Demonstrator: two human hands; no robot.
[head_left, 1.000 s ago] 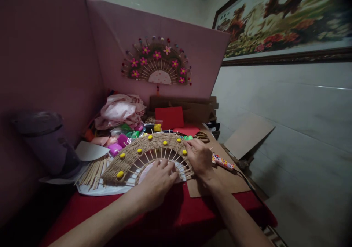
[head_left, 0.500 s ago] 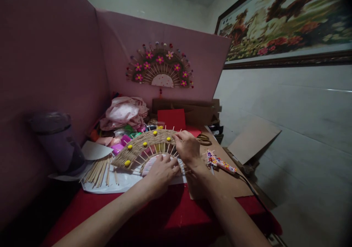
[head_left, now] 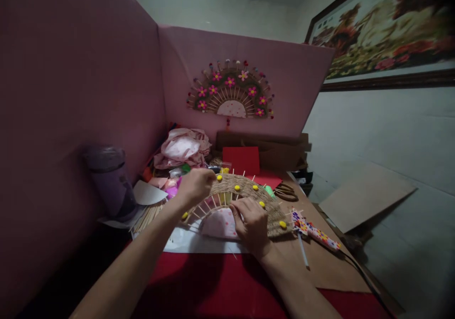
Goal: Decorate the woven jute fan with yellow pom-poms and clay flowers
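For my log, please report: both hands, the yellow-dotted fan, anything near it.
Left hand at woven fan, left side. Right hand at its pink center. Glue gun beside fan's right end.

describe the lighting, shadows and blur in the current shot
Head view: dim overall, the left pink panel sinking into darkness low down; head view: a soft shadow on the red cloth; head view: the framed picture darkens at the upper right corner; head view: the purple container looks soft, while the twine fan reads clearer.
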